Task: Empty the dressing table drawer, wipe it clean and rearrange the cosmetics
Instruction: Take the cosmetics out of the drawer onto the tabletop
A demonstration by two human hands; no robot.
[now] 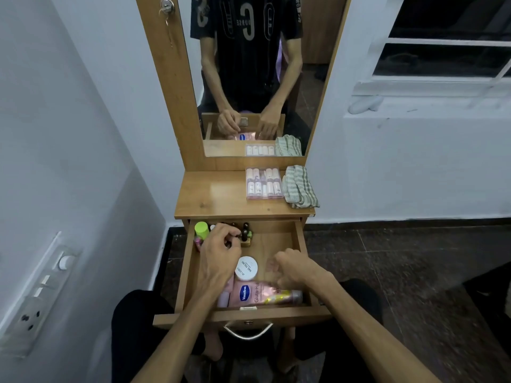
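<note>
Dressing table drawer (300,244), pulled open for emptying: your left hand (219,251) pinches a small dark bottle (244,234); your right hand (293,268), loosely curled, holds nothing above the Vaseline lotion (249,293).

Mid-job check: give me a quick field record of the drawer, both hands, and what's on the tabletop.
drawer: open, cosmetics inside
left hand: at back left, fingers curled among small dark bottles; grip unclear
right hand: blurred, over drawer's right side, fingers loosely curled, holding nothing visible
drawer contents: green-capped bottle, white nail polish remover jar, pink Vaseline lotion bottle lying at front
tabletop: clear case of small bottles, striped cloth
wiping: no sign of it; cloth lies untouched
</note>
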